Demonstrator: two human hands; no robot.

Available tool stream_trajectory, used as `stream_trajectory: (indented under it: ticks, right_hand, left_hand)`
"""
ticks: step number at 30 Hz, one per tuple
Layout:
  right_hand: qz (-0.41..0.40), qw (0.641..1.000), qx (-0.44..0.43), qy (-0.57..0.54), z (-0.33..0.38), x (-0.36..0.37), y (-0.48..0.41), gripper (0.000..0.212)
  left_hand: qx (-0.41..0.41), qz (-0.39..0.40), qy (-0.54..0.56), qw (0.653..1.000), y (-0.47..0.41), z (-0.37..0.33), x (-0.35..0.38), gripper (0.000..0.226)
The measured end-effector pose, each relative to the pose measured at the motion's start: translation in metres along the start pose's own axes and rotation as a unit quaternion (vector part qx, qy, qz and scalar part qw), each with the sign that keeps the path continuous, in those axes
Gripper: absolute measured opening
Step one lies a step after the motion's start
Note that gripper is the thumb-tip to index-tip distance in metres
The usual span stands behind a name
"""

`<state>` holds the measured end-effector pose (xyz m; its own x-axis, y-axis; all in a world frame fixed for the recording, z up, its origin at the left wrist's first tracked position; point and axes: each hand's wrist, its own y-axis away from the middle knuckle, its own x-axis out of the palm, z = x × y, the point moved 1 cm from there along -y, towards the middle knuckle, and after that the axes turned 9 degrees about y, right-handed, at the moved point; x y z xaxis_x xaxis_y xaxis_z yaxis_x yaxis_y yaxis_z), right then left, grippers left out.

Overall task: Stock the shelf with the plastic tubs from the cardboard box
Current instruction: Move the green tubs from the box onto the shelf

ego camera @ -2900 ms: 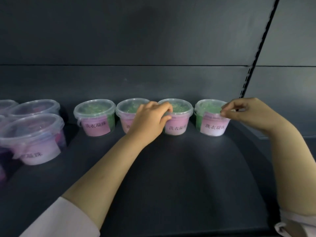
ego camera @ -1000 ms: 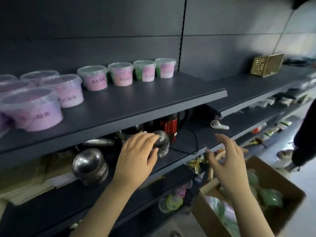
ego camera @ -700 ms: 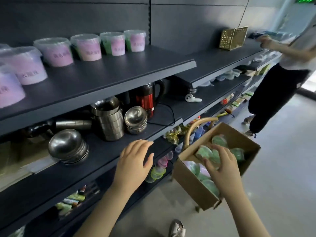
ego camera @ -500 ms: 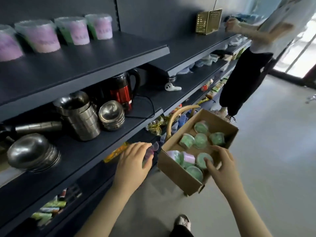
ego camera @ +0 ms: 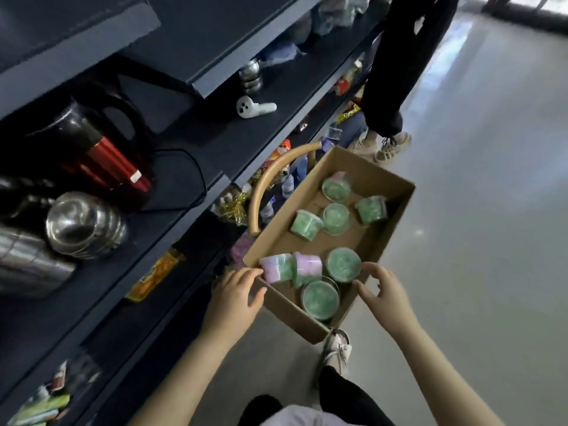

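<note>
1. Both hands have dropped since half a second ago and now sit at the near end of the box (ego camera: 293, 312). The view has tilted down, so the stocked row is out of frame.
2. Left hand (ego camera: 235, 299): fingers loosely curved and empty. The tips are at the near-left corner, just beside the tipped tub (ego camera: 276, 267).
3. Right hand (ego camera: 387, 298): fingers spread and empty. It is at the near-right wall, with the tips just beside the upright tub (ego camera: 343, 265).
4. The box stands on the floor, with more tubs (ego camera: 335, 218) scattered toward its far end.
5. Key relation: both near tubs lie ahead of and between the hands. The tipped tub's axis runs across the box, and the left hand is nearer to it. The upright tub is lid-up, and the right hand is nearer. I judge one tub per hand.
6. The shelf (ego camera: 76, 53) is up and to the left. The kettle (ego camera: 101, 155) and bowls (ego camera: 83, 226) sit one level below it.
</note>
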<state>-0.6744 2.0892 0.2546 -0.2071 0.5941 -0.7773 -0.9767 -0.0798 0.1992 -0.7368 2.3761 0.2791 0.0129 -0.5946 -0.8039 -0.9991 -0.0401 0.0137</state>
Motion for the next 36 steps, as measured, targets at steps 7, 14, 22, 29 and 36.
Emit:
stream_trajectory:
  ticks: [7,14,22,29,36]
  right_hand:
    - [0.059,0.995,0.064,-0.044,-0.047,0.045,-0.082,0.037]
    - [0.103,0.988,0.102,-0.057,-0.068,0.141,-0.132,0.048]
    - [0.126,0.975,0.158,-0.091,-0.063,0.215,-0.177,0.061]
    - [0.143,0.968,0.208,0.008,-0.063,0.246,-0.178,0.079]
    - [0.137,0.964,0.207,0.095,-0.063,0.265,-0.186,0.086]
  left_hand:
    - [-0.063,0.080,0.002,0.995,-0.086,0.021,0.066,0.039]
    - [-0.122,0.179,0.010,0.976,-0.162,0.103,0.142,0.046]
    - [-0.189,0.296,0.073,0.933,-0.193,0.163,0.191,0.060]
    - [-0.213,0.349,0.107,0.906,-0.204,0.183,0.210,0.053]
    - [-0.213,0.340,0.141,0.905,-0.207,0.189,0.213,0.048]
